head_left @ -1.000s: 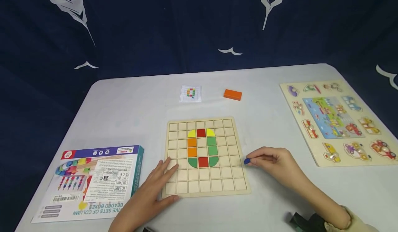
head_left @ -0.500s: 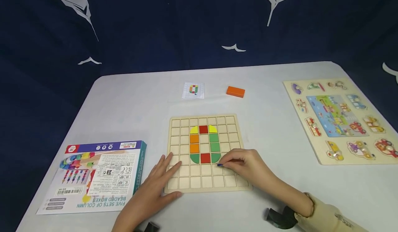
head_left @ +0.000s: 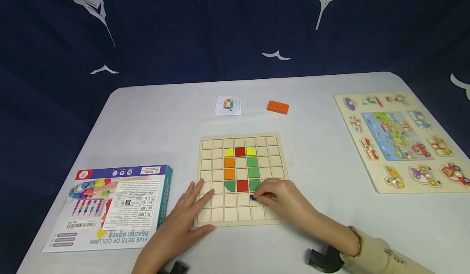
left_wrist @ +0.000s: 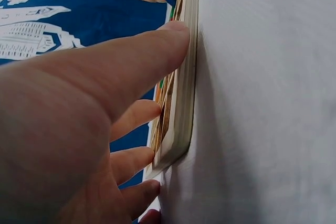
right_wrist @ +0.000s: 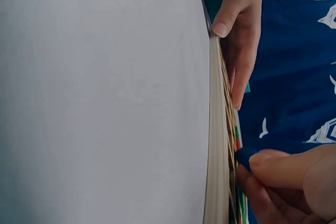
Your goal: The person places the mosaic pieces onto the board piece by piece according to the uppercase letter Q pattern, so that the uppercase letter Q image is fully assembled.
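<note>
A wooden grid board lies mid-table, with red, orange, yellow and green tiles set in a ring on its squares. My right hand pinches a small blue piece between thumb and finger, just below the green corner tile. In the right wrist view the blue piece stands at the board's surface; whether it touches cannot be told. My left hand rests on the board's left edge with fingers spread. Its thumb lies along the near side in the left wrist view.
A pattern card and an orange block lie behind the board. To the left is a beaded-boxes package. On the right lies a wooden picture puzzle.
My right hand has carried the blue piece leftward from beside the board to over the squares under the green corner tile. The left hand has stayed on the board's edge.
</note>
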A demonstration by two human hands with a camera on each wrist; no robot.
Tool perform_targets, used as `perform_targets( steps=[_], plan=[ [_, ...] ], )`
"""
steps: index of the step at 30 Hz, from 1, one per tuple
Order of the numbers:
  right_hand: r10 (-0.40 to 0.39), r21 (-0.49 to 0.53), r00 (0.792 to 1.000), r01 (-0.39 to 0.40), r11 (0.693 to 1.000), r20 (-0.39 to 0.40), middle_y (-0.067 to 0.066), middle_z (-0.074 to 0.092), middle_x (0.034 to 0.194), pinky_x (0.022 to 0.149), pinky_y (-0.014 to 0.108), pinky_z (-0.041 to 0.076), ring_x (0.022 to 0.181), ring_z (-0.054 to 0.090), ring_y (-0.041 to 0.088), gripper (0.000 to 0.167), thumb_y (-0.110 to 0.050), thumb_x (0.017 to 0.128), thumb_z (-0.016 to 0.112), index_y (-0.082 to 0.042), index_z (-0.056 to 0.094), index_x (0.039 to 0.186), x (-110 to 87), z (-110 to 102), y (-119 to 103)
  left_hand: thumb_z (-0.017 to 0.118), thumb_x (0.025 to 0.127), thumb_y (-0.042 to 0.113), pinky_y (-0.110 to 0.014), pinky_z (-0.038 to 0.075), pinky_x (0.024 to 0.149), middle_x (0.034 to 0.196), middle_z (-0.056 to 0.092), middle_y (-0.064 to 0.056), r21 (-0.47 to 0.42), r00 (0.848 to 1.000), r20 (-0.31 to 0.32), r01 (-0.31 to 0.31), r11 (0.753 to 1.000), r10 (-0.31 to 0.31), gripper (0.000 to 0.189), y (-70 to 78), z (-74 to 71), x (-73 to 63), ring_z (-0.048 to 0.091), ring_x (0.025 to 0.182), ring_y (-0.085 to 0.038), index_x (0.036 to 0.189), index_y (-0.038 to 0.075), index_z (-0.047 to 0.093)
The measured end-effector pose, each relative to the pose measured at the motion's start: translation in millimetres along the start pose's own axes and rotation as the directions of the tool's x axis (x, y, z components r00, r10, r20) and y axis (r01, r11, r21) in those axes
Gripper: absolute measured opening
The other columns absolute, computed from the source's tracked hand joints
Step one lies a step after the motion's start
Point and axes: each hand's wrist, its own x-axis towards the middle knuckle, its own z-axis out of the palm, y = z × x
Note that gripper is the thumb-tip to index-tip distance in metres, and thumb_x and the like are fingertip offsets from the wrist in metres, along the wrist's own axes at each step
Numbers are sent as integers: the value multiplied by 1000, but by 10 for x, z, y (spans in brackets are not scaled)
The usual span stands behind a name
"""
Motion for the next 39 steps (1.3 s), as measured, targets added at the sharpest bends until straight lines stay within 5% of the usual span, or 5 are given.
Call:
perform_targets(
  steps=[7,39],
  plan=[
    [-62,-163,998,59,985,-14,-7,64,81,67,17,49,74,57,4,16,5,73,75,-8,68,78,-5,29,-40,77,76,28,-52,17,107,155,11,1,4,1000,-16,-27,1000,27,78,-6,-1,-6,2,140,-22,144,19,40],
    [-103,-210,994,107,972,28,-8,64,83,72,22,49,78,58,7,19,5,73,75,-10,68,81,4,34,-34,77,77,27,-54,19,105,155,12,1,12,999,-20,-33,999,33,77,12,-5,-7,3,140,-23,145,21,38]
  ],
)
